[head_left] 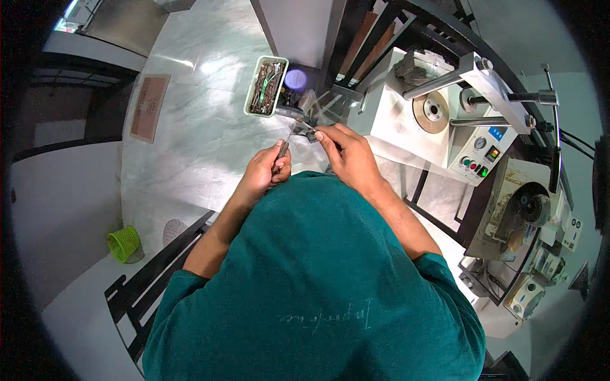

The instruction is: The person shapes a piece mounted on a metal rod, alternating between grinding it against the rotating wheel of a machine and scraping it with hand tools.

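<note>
My left hand (264, 169) is closed around a slim tool with a dark brown handle (282, 152). A thin pale blade or shaft points up and away from that handle; its exact kind is too small to tell. To the right, my right hand (351, 157) pinches a thin pale rod (305, 125) between thumb and fingertips. A small dark piece (311, 136) shows by these fingertips; whether it is joined to the rod I cannot tell. Both hands are in front of my green shirt, with a short gap between them.
A pale green basket (246, 95) full of brown pieces is ahead, beside a purple-lidded container (295, 79). At right stands a white machine (394, 108) with a round disc (431, 112). A flat brown sheet (151, 108) and a green bin (124, 244) are at left.
</note>
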The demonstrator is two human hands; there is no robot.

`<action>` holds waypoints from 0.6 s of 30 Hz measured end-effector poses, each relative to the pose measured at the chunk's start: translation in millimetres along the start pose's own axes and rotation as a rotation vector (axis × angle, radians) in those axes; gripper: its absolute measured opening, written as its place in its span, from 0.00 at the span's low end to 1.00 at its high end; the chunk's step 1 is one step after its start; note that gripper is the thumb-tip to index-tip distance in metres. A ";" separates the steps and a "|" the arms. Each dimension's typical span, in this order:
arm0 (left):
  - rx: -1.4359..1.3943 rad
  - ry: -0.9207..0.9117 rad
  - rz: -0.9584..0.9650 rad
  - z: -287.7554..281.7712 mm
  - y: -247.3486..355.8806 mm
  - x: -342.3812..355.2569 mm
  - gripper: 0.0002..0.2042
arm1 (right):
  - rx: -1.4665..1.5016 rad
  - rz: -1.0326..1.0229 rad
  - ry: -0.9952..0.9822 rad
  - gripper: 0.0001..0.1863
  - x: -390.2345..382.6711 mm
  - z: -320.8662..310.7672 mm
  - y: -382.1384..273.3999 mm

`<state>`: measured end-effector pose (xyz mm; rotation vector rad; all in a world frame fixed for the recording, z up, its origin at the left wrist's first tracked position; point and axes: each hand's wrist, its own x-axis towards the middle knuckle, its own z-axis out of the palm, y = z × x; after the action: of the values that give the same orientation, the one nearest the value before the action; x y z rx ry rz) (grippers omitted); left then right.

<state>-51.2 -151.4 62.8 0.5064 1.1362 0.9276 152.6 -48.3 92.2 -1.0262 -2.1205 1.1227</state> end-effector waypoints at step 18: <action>0.026 -0.028 0.016 4.6 6.0 -3.9 0.24 | 0.025 0.027 -0.011 0.13 -2.8 -6.4 -4.4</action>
<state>-49.6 -150.8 71.2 0.5489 1.1212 0.9179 157.1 -49.4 99.0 -1.0420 -2.1018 1.1677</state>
